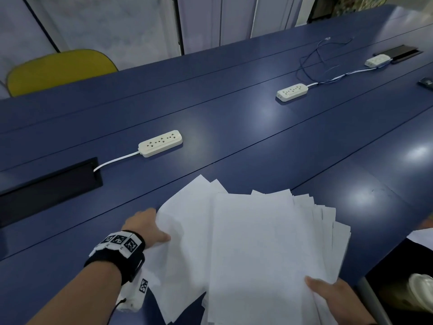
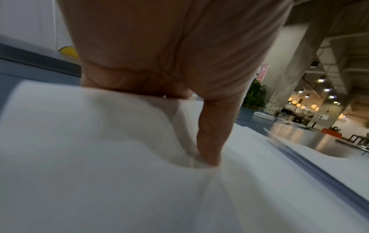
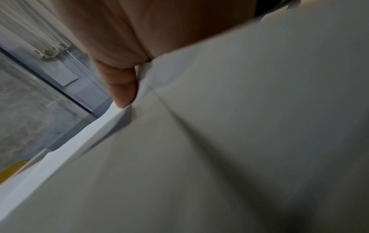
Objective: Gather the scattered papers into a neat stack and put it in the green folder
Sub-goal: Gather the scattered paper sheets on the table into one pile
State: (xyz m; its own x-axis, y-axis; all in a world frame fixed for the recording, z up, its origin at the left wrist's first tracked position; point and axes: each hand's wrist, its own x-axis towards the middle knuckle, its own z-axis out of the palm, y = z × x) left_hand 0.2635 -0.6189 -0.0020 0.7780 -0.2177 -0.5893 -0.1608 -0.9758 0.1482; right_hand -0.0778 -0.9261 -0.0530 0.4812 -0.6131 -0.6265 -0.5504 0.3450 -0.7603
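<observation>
A fanned, uneven pile of white papers (image 1: 253, 249) lies at the near edge of the blue table (image 1: 234, 127). My left hand (image 1: 150, 228) grips the pile's left edge, thumb on top and fingers hidden under the sheets. In the left wrist view the thumb (image 2: 211, 141) presses a dent into the top sheet of the papers (image 2: 99, 173). My right hand (image 1: 332, 294) holds the pile's lower right corner, thumb on top. The right wrist view shows the thumb (image 3: 121, 88) pinching the papers (image 3: 239, 141). No green folder is in view.
Three white power strips lie on the table: a near power strip (image 1: 160, 143), a second power strip (image 1: 292, 91) and a far power strip (image 1: 377, 60), the farther ones with cables. A black cable hatch (image 1: 46, 188) is set in at left. A yellow chair (image 1: 58, 69) stands behind the table.
</observation>
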